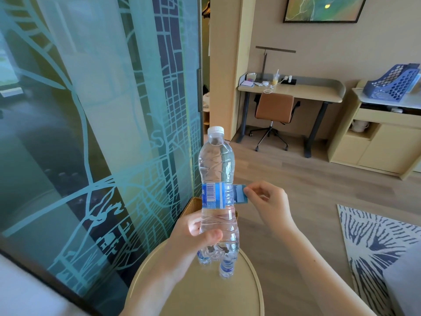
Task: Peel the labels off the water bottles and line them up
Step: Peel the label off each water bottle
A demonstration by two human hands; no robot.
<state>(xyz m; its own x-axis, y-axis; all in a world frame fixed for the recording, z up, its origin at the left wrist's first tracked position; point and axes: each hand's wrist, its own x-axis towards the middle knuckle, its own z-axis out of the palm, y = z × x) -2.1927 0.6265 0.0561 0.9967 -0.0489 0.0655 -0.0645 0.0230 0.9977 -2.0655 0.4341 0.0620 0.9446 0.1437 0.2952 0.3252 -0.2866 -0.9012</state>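
Note:
A clear water bottle (216, 165) with a white cap stands upright in the air above a round beige table (173, 290). My left hand (196, 238) grips its lower body, thumb across the front. Around the bottle's middle runs a blue label (216, 195); its loose end sticks out to the right, pinched between thumb and finger of my right hand (266, 201). Behind the held bottle, two more labelled bottles (226, 267) stand on the table, mostly hidden.
A frosted glass partition (91, 133) fills the left. A wicker basket (193, 205) shows behind the bottle. A patterned rug (373, 242) lies at the right on the wood floor. Far back stand a desk (291, 92), a brown chair (274, 108) and a cabinet (378, 144).

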